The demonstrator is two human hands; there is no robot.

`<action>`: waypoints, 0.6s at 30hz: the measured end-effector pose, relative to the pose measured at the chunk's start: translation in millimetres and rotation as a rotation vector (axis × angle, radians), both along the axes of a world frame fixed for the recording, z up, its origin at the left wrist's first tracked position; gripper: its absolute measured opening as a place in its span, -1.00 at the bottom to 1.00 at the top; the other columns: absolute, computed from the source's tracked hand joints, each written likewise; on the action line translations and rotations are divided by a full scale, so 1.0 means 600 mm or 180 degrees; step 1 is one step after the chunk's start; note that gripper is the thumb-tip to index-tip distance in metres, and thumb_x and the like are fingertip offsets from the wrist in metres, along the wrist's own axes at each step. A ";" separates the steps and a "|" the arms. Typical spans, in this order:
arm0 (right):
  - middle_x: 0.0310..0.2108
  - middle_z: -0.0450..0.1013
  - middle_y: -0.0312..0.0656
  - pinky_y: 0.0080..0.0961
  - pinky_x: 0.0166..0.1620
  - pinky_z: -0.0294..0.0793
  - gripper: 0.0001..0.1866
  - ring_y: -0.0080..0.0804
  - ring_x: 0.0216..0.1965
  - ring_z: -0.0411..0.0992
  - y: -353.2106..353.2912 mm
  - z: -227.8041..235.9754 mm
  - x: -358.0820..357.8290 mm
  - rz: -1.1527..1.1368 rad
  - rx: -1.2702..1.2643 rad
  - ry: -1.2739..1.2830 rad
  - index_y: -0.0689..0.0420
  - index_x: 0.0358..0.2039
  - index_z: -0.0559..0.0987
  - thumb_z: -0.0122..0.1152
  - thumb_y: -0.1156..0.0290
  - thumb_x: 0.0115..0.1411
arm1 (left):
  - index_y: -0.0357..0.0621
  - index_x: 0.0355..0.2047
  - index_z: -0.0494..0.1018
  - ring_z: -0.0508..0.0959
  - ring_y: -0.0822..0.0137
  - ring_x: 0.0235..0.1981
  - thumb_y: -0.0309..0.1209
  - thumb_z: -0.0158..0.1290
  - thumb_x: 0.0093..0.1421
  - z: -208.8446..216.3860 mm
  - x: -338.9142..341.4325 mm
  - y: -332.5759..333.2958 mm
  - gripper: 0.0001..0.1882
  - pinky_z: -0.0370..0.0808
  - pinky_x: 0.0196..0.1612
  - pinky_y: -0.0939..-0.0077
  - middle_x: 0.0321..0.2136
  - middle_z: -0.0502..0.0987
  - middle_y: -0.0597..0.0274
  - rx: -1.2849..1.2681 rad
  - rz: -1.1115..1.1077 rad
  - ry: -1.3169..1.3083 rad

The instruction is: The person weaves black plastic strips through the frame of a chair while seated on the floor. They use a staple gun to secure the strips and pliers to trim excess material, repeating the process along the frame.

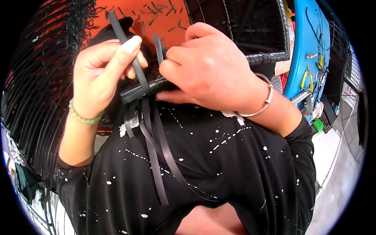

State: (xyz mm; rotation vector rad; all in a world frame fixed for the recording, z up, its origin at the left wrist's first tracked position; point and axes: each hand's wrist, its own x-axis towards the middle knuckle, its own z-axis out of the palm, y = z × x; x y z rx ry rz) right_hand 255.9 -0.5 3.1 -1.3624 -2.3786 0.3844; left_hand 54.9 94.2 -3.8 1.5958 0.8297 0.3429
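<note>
1. Fingers (131, 47) of left hand (102, 74) curled shut around one black strip (129, 51); thumb lies along it, pressing it against the index finger. Strip runs up and left past the hand, and down to a dark bar (147, 89).
2. Right hand (207, 70) closed into a loose fist over the bar's right end; knuckles up, fingertips hidden underneath, so the exact hold cannot be told. A second short strip end (158, 47) stands up just left of its knuckles.
3. Bar lies near level between the two hands, at picture centre, just above the lap. The held strip wraps over it.
4. Several more loose strips (154, 164) hang from the bar, trailing down over a black spattered shirt (235, 164) with white flecks.
5. Left wrist carries a green bead bracelet (82, 116); right wrist a silver bangle (263, 102).
6. Left of the hands: a curved frame of many black strips (35, 98), fanned upright, filling the left side of view.
7. Above the hands: orange floor (156, 15) littered with short black offcuts (149, 8).
8. Upper right: a dark woven basket (254, 35) with a braided rim, close behind the right hand.
9. Far right: a blue table (303, 39) with yellow-handled pliers (307, 76) and other small tools, well apart from both hands.
10. Grey floor (337, 184) at lower right.
</note>
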 end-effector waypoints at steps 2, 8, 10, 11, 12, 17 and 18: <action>-0.62 0.40 -0.29 -0.43 -0.24 0.33 -0.64 -0.33 -0.52 0.44 -0.008 0.004 0.006 -0.0133 0.0045 -0.0089 0.04 -0.58 0.53 0.41 0.02 -0.11 | -0.25 -0.57 0.53 0.33 0.63 -0.60 -0.32 0.03 0.37 -0.020 -0.006 -0.006 -0.62 0.23 -0.50 0.70 -0.58 0.49 0.36 0.0131 0.0120 -0.0037; -0.62 0.26 -0.31 -0.42 -0.24 0.34 -0.57 -0.38 -0.56 0.40 -0.042 0.000 0.029 -0.0730 0.0128 -0.0142 0.02 -0.58 0.42 0.44 0.00 -0.18 | -0.21 -0.56 0.53 0.22 0.70 -0.67 -0.32 0.11 0.32 -0.052 -0.018 -0.028 -0.67 0.12 -0.60 0.69 -0.69 0.39 0.50 -0.1039 0.0564 -0.0218; -0.63 0.23 -0.32 -0.47 -0.30 0.36 -0.57 -0.39 -0.61 0.35 -0.036 -0.013 0.031 -0.0639 0.0370 0.0054 0.02 -0.61 0.41 0.44 0.03 -0.19 | -0.20 -0.56 0.53 0.21 0.71 -0.67 -0.32 0.11 0.32 -0.059 -0.014 -0.030 -0.68 0.11 -0.60 0.69 -0.69 0.40 0.51 -0.1538 0.0621 -0.0402; -0.64 0.23 -0.33 -0.49 -0.32 0.36 -0.58 -0.40 -0.61 0.34 -0.035 -0.017 0.032 -0.0632 0.0451 0.0037 0.02 -0.62 0.40 0.44 0.03 -0.20 | -0.20 -0.57 0.53 0.21 0.71 -0.67 -0.32 0.11 0.32 -0.060 -0.012 -0.033 -0.68 0.11 -0.60 0.69 -0.69 0.40 0.51 -0.1584 0.0683 -0.0382; -0.65 0.22 -0.33 -0.51 -0.34 0.36 -0.58 -0.40 -0.62 0.33 -0.035 -0.019 0.032 -0.0624 0.0532 0.0020 0.02 -0.63 0.40 0.44 0.04 -0.20 | -0.20 -0.57 0.53 0.21 0.71 -0.67 -0.32 0.11 0.32 -0.060 -0.010 -0.037 -0.68 0.11 -0.60 0.70 -0.69 0.40 0.51 -0.1630 0.0744 -0.0362; -0.68 0.20 -0.35 -0.54 -0.43 0.34 -0.58 -0.43 -0.64 0.29 -0.019 -0.026 0.047 -0.0634 0.0839 -0.0059 0.01 -0.66 0.40 0.45 0.05 -0.25 | -0.20 -0.56 0.54 0.23 0.71 -0.67 -0.33 0.11 0.32 -0.064 0.009 -0.024 -0.69 0.11 -0.59 0.71 -0.67 0.46 0.47 -0.1777 0.0655 -0.0534; -0.68 0.20 -0.35 -0.54 -0.45 0.33 -0.57 -0.43 -0.64 0.29 -0.012 -0.033 0.055 -0.0627 0.0917 -0.0012 0.01 -0.67 0.38 0.47 0.05 -0.24 | -0.19 -0.57 0.54 0.24 0.71 -0.67 -0.32 0.12 0.31 -0.070 0.015 -0.022 -0.69 0.11 -0.59 0.71 -0.67 0.47 0.46 -0.1938 0.0731 -0.0692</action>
